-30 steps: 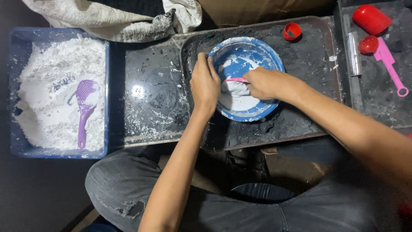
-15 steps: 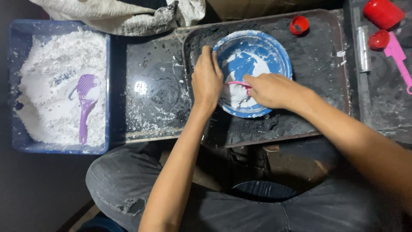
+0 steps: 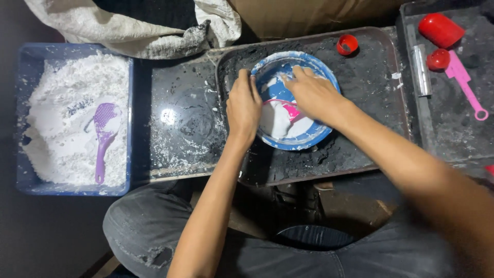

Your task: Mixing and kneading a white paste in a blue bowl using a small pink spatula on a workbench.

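Observation:
A blue bowl (image 3: 315,135) smeared with white paste sits on a dark metal tray (image 3: 360,154). My left hand (image 3: 244,107) grips the bowl's left rim. My right hand (image 3: 312,92) reaches into the bowl from the right, fingers spread over the far side; a pink tool (image 3: 292,110) lies in the white paste just under it. Whether the right hand grips that tool is hidden by the palm.
A blue bin of white powder (image 3: 31,180) with a purple scoop (image 3: 104,134) stands at the left. A dusty black slab (image 3: 180,128) lies between bin and tray. Red caps (image 3: 347,45), a red cup (image 3: 440,30), a pink spoon (image 3: 465,85) and a metal piece (image 3: 421,69) lie at the right. My knees are below.
My right hand has moved from the bowl's right side up over its far side, fingers now spread. The left hand stays on the rim.

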